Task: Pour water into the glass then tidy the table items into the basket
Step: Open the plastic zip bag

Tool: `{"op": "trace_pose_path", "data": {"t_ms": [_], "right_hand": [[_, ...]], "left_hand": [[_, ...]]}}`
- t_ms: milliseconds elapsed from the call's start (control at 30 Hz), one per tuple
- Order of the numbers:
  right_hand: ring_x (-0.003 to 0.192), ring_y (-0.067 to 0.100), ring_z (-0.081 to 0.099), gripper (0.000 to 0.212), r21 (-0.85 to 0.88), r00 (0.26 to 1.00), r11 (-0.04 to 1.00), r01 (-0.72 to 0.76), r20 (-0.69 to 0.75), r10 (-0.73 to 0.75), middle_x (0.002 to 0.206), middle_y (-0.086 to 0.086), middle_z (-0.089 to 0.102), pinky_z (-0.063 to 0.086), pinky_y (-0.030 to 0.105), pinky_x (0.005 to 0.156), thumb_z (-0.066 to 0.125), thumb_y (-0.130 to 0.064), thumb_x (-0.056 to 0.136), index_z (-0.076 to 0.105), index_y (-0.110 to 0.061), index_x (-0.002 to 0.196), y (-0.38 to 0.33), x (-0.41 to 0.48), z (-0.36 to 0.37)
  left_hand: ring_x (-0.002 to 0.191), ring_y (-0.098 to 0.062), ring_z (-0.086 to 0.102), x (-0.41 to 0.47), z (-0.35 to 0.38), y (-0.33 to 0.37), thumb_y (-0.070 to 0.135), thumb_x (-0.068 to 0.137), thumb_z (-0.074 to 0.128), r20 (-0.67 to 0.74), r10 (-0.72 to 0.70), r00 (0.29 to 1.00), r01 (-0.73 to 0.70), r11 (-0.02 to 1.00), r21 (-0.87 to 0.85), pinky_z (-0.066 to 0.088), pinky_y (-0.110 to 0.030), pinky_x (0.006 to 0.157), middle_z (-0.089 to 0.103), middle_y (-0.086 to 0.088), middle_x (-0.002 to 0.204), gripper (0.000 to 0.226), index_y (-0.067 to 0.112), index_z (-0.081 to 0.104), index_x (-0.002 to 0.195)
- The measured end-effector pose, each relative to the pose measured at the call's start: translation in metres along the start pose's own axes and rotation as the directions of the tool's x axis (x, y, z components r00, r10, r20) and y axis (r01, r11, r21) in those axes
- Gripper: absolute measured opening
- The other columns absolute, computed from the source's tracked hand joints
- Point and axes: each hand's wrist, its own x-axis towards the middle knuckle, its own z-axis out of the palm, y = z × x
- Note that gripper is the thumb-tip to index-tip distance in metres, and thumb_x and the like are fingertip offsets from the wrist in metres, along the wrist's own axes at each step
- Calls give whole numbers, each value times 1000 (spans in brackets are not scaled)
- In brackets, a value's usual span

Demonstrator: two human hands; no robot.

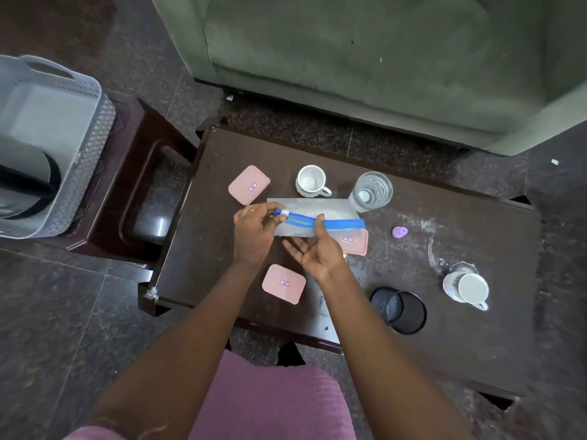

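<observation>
Pouch [333, 217] work seems to be the step now: the glass [371, 191] already has water, so I judge that the pouch is being zipped before it goes to the basket [95, 138], which stands well apart on the left.

To do it well, keep the blue strip flat and taut, pull the slider [281, 212] straight along it, and do not push the pouch against the glass just beside it.

The left hand [254, 230] pinches the pouch at the slider end with thumb and fingertips curled. The right hand [317, 252] lies palm up with fingers nearly straight, only its thumb resting on the strip. Both forearms reach forward over the table [444, 328].
</observation>
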Motion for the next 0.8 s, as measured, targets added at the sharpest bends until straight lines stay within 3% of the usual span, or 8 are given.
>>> {"op": "trace_pose_path", "data": {"t_ms": [133, 200, 233, 267, 333, 467, 633, 800], "right_hand": [[96, 27, 62, 53, -168, 981, 985, -35, -192, 2, 118, 10, 60, 47, 40, 88, 60, -41, 88, 48, -10, 129, 6, -7, 15], [121, 32, 48, 61, -491, 889, 870, 49, -375, -262, 138, 16, 47, 41, 41, 97, 66, -36, 85, 44, -1, 131, 7, -7, 22], [131, 33, 37, 65, -727, 804, 681, 89, -351, -480, 145, 17, 37, 33, 40, 104, 67, -33, 84, 42, 2, 132, 7, -5, 26], [137, 31, 27, 67, -873, 713, 450, 187, -194, -673, 149, 17, 30, 25, 38, 110, 68, -29, 83, 39, 2, 135, 8, -4, 29], [141, 28, 19, 65, -895, 596, 76, 440, 228, -770, 151, 13, 26, 14, 32, 114, 67, -17, 84, 35, -6, 140, 9, -6, 42], [134, 33, 36, 55, -692, 529, -447, 567, 722, -447, 141, 15, 46, 26, 45, 113, 67, -5, 77, 51, -6, 130, 18, 2, 61], [89, 38, 62, 24, -703, 427, -444, 555, 699, -573, 93, 20, 70, 46, 42, 81, 62, -5, 81, 67, -2, 103, 28, 3, 74], [85, 37, 64, 27, -698, 491, -430, 573, 712, -501, 95, 19, 71, 50, 41, 74, 56, -12, 90, 64, -10, 115, 30, 9, 84]], "left_hand": [[86, -8, 55, 14, -14, -2, 12, 73, 73, -50, 7, 999, -8, 1000, -13, 34, -33, 101, 74, -5, 87, 13, 9, 73, 86], [91, -9, 60, 20, -22, -6, 9, 74, 74, -48, -21, 999, 17, 997, -78, 34, -17, 101, 72, -2, 86, 13, 7, 73, 87], [91, -11, 61, 22, -25, -8, 8, 75, 74, -40, -40, 998, 35, 993, -111, 41, -15, 94, 70, 0, 85, 14, 6, 73, 88], [89, -10, 62, 25, -29, -10, 6, 75, 73, -36, -41, 999, 36, 990, -133, 47, -18, 86, 70, 0, 86, 15, 5, 73, 90], [83, -7, 62, 27, -34, -13, 2, 77, 70, -41, 6, 999, -11, 990, -143, 48, -15, 77, 72, -7, 89, 16, 4, 72, 92], [85, -9, 62, 31, -41, -21, -3, 77, 65, -85, 54, 995, -68, 984, -165, 48, -13, 81, 71, -9, 91, 19, 3, 71, 95], [96, -16, 63, 25, -54, -30, 6, 85, 60, -44, 83, 996, -89, 982, -168, 49, -26, 88, 69, -11, 108, 27, 8, 64, 111], [98, -13, 60, 25, -60, -44, 3, 85, 60, -66, 85, 994, -91, 991, -102, 47, -22, 88, 68, -10, 104, 21, 2, 65, 105]]}}
